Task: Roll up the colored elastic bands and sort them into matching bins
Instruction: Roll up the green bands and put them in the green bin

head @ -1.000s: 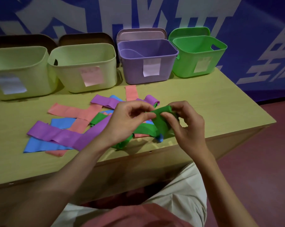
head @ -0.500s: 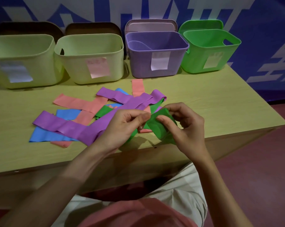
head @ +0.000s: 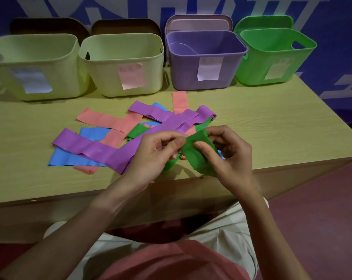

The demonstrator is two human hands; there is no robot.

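A green elastic band [head: 197, 156] is held above the table's front edge between both hands. My left hand [head: 157, 156] pinches its left side and my right hand [head: 229, 158] grips its partly rolled right end. The band's loose tail runs back under a long purple band [head: 110, 152]. Pink bands [head: 108, 122] and blue bands [head: 70, 158] lie flat in the pile on the table. At the back stand a green bin [head: 276, 57], a purple bin [head: 205, 61] and two pale yellow-green bins [head: 122, 63] [head: 33, 65], each with a paper label.
The wooden table [head: 272, 126] ends just below my hands. Lids lean against the blue wall behind the bins. A strip of pink band [head: 179, 102] lies in front of the purple bin. Reddish floor [head: 322, 209] lies to the right.
Both hands stay on the green band and have worked it slightly toward me and the table edge. The purple band now lies stretched across the pile.
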